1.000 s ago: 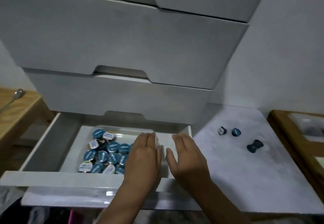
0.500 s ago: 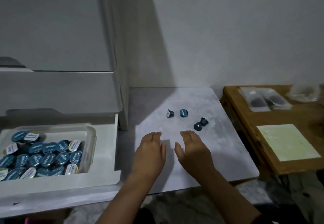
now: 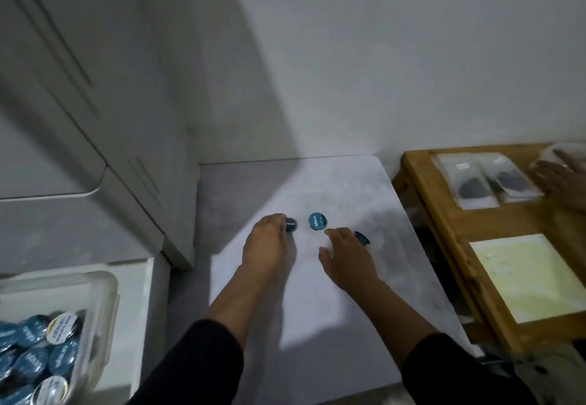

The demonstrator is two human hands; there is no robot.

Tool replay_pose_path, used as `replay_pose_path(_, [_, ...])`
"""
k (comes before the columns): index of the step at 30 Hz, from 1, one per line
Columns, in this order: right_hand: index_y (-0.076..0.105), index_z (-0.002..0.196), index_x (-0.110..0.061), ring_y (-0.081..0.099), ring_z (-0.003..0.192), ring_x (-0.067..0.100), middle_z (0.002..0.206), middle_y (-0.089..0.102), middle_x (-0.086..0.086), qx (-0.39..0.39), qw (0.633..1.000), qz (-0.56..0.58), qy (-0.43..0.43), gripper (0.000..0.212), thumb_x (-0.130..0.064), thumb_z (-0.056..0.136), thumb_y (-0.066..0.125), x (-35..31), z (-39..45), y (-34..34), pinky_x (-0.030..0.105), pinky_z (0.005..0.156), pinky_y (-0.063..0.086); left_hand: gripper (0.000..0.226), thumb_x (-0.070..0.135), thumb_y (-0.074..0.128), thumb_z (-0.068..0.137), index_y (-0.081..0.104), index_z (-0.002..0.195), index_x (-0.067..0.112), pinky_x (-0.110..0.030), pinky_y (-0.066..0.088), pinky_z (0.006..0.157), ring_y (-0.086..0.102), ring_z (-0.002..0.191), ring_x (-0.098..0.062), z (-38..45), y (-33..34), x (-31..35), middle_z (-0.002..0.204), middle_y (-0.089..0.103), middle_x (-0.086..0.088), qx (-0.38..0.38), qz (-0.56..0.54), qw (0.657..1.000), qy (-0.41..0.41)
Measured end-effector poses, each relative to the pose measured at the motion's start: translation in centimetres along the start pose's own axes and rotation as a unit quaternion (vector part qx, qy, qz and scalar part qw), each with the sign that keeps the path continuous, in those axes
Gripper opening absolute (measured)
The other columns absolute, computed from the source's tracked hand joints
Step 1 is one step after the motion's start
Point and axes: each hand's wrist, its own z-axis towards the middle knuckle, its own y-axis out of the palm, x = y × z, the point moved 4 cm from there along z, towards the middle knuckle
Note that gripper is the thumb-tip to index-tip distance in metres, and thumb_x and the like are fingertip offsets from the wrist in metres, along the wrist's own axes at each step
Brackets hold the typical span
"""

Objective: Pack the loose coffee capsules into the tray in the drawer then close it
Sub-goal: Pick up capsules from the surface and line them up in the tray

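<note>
**Both hands at the loose capsules on the grey board**

Your left hand [image 3: 268, 243] lies palm-down on the grey board [image 3: 320, 309], its fingertips [image 3: 280, 225] touching the dark capsule [image 3: 290, 225] on the board's far side; the fingers lie together, but whether they clamp the capsule cannot be told, since the hand hides most of it. Just right of that capsule, the teal-lidded capsule [image 3: 317, 221] lies untouched, lid tilted toward you. Your right hand [image 3: 347, 257] rests right of it, thumb spread from the fingers; the fingers cover most of a third capsule [image 3: 362, 238], and grip cannot be judged. Left of the board, the clear tray [image 3: 104, 296] in the open drawer [image 3: 144, 303] holds many capsules [image 3: 35, 357], cut off by the frame edge. Right of the board, the wooden table [image 3: 444, 214] carries plastic packets [image 3: 475, 182]; a blurred hand [image 3: 563, 182] enters at the frame edge.
</note>
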Motion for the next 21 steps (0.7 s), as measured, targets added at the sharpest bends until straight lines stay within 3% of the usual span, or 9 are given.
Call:
replay_pose_path(1, [0.043,0.131,-0.01,0.054,0.113,0.021,0.129,0.051,0.009,-0.003,1.0,0.002,0.0,0.043,-0.028,0.092,0.049,0.2,1.0,0.1,0.03,0.093,0.047,0.011,0.016,0.048,0.085,0.057,0.084,0.021,-0.024,0.044,0.082,0.055,0.09,-0.018,0.9,0.3,-0.2,0.107,0.063,-0.001,-0.002,-0.01,1.0,-0.004])
replay_pose_path(3, [0.043,0.13,-0.011,0.056,0.109,0.022,0.127,0.052,0.01,-0.007,1.0,0.013,0.0,0.041,-0.025,0.092,0.05,0.5,3.0,0.5,0.029,0.091,0.049,0.029,0.013,0.055,0.08,0.064,0.104,0.027,-0.019,0.041,0.097,0.058,0.106,-0.012,2.4,0.8,-0.8,0.118,0.063,0.007,-0.003,-0.009,1.0,0.005])
replay_pose_path(6, [0.044,0.13,-0.014,0.057,0.106,0.024,0.128,0.05,0.012,-0.016,0.999,0.038,0.0,0.041,-0.02,0.091,0.053,0.2,5.3,1.3,0.032,0.088,0.052,0.05,-0.003,0.057,0.074,0.065,0.114,0.026,-0.006,0.028,0.098,0.055,0.116,-0.009,3.8,1.1,-1.6,0.125,0.061,0.007,-0.014,-0.029,0.999,0.027])
replay_pose_path(10, [0.048,0.129,-0.017,0.057,0.107,0.025,0.131,0.048,0.011,-0.026,0.998,0.064,0.007,0.038,-0.019,0.092,0.052,0.2,6.8,2.6,0.031,0.087,0.048,0.04,0.0,0.057,0.082,0.066,0.113,0.022,-0.012,0.028,0.104,0.052,0.121,-0.011,4.6,1.2,-2.3,0.128,0.06,0.004,-0.042,-0.068,0.996,0.045])
replay_pose_path(15, [0.055,0.123,-0.015,0.058,0.102,0.024,0.124,0.051,0.012,-0.02,0.992,0.114,0.045,0.032,-0.019,0.091,0.056,0.5,6.8,3.5,0.019,0.078,0.037,0.024,0.01,0.061,0.083,0.068,0.103,0.022,-0.014,0.04,0.091,0.058,0.102,-0.01,4.5,1.7,-2.1,0.108,0.067,0.006,-0.034,-0.095,0.993,0.053])
replay_pose_path(19, [0.06,0.117,-0.013,0.058,0.1,0.023,0.118,0.055,0.013,-0.012,0.988,0.144,0.048,0.03,-0.013,0.087,0.06,0.5,6.1,3.5,0.016,0.08,0.036,0.012,0.012,0.062,0.083,0.065,0.081,0.024,-0.002,0.038,0.068,0.06,0.078,-0.008,4.1,2.0,-2.1,0.08,0.067,0.009,-0.007,-0.154,0.988,0.004])
replay_pose_path(21, [0.061,0.116,-0.014,0.058,0.1,0.022,0.116,0.056,0.012,-0.013,0.988,0.142,0.054,0.028,-0.011,0.087,0.059,0.7,5.7,3.6,0.014,0.08,0.034,0.015,0.012,0.063,0.083,0.063,0.078,0.026,0.002,0.037,0.064,0.059,0.071,0.003,3.6,2.1,-2.1,0.073,0.063,0.014,0.002,-0.178,0.984,-0.018])
